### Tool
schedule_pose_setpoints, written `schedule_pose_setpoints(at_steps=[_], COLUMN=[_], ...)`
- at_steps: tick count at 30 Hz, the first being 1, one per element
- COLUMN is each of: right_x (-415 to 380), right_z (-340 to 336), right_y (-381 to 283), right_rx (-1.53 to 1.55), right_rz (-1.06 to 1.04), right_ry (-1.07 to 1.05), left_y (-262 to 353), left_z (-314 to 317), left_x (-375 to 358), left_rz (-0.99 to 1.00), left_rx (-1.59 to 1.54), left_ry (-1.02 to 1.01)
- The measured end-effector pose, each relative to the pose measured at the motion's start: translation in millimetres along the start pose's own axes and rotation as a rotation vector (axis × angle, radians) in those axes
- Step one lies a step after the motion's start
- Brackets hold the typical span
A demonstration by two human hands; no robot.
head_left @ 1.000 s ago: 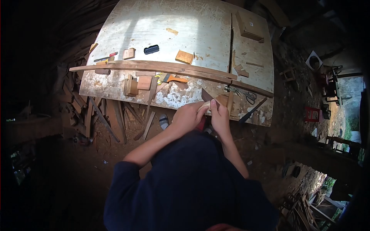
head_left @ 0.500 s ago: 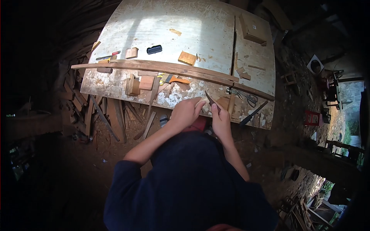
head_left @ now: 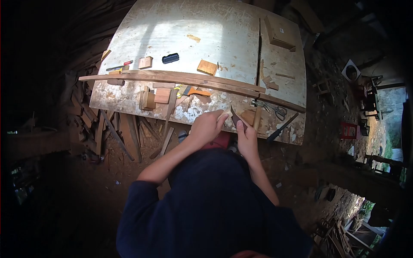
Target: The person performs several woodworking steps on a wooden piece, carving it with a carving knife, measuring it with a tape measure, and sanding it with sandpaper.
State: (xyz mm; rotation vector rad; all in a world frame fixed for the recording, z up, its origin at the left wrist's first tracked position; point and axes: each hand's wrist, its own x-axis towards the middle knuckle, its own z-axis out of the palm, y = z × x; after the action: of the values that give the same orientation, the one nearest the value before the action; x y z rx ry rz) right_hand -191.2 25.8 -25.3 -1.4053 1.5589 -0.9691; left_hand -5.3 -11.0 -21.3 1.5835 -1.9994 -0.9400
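Close in front of my body, at the near edge of the workbench (head_left: 241, 47), both hands are closed. My left hand (head_left: 205, 127) grips a small pale piece of wood (head_left: 224, 113), whose end pokes out past the thumb and fingers. In my right hand (head_left: 247, 138) is a knife (head_left: 235, 114) with a dark, pointed blade aimed up and left. The blade lies right beside the pale wood, and the fingers hide its handle. Just right of that hand lie a hammer (head_left: 257, 117), scissors (head_left: 280, 112) and a dark long-handled tool (head_left: 282, 127).
Long wooden strips (head_left: 185, 78) cross the bench. An orange-handled brush (head_left: 198, 91), wood blocks (head_left: 162, 95), a black case (head_left: 171, 58) and a cardboard box (head_left: 279, 34) lie on it. Scrap boards (head_left: 129, 129) lean at the left below the bench.
The knife blade has shifted slightly against the pale wood, its tip now a little lower and to the right. The view has moved a little; both hands keep their grip.
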Motion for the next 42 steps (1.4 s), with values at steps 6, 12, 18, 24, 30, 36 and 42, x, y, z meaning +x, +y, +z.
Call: schedule_pose_setpoints(at_steps=[6, 12, 18, 24, 30, 36, 42], right_x=[4.6, -5.9, -1.9, 8.4, 17.6, 19.7, 17.3], right_z=[3.1, 0.5, -7.8, -18.7, -45.0, -28.2, 10.0], right_y=[30.9, 58.4, 41.4, 53.3, 63.8, 60.7, 54.5], right_rx=[0.116, 0.463, 0.599, 0.53, 0.773, 0.955, 0.898], right_rz=[0.039, 0.26, 0.251, 0.192, 0.217, 0.253, 0.285], right_ry=[0.01, -0.05, -0.032, 0.012, 0.104, 0.105, -0.067], left_y=[0.1, -7.7, 2.4, 12.9, -18.5, -8.9, -17.4], left_z=[7.2, 11.7, -0.6, -25.1, -47.0, -23.4, 11.8], left_x=[-1.7, -3.6, -1.3, -4.1, -14.4, -35.7, -19.4], left_rz=[0.203, 0.268, 0.347, 0.325, 0.316, 0.159, 0.216], left_rx=[-0.004, 0.134, 0.167, 0.101, -0.141, -0.725, -0.957], left_ry=[-0.036, -0.132, -0.142, -0.178, -0.082, 0.115, 0.507])
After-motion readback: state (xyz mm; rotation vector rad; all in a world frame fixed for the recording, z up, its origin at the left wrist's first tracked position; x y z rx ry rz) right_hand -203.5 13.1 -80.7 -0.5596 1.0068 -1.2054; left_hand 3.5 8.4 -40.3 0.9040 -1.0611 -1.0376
